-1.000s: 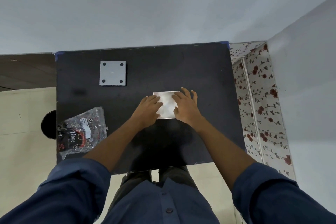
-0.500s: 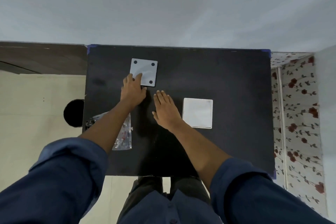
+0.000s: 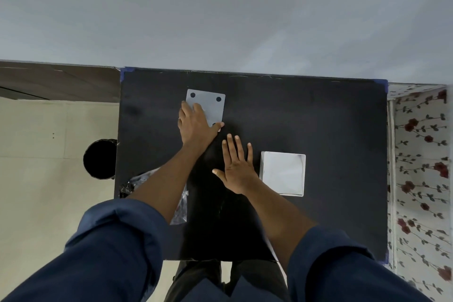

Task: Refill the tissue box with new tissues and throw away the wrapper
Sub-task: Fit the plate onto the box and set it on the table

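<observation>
A grey square plate [image 3: 211, 103] with black dots at its corners lies on the far left of the black table [image 3: 338, 117]. My left hand [image 3: 196, 125] covers its near left part, fingers on top and thumb at its near right corner. A white tissue box [image 3: 283, 173] stands right of centre. My right hand [image 3: 237, 167] hovers flat with fingers spread just left of the box, holding nothing. A clear printed plastic wrapper [image 3: 181, 208] lies at the table's near left, mostly hidden under my left forearm.
A round black bin [image 3: 100, 159] stands on the pale floor left of the table. A grey wall runs behind the table's far edge. Flowered wallpaper [image 3: 416, 167] borders the right side. My legs are at the near edge.
Both hands left the white box and swung left. My left hand reached the grey plate and slid further onto it. My right hand stays open beside the box.
</observation>
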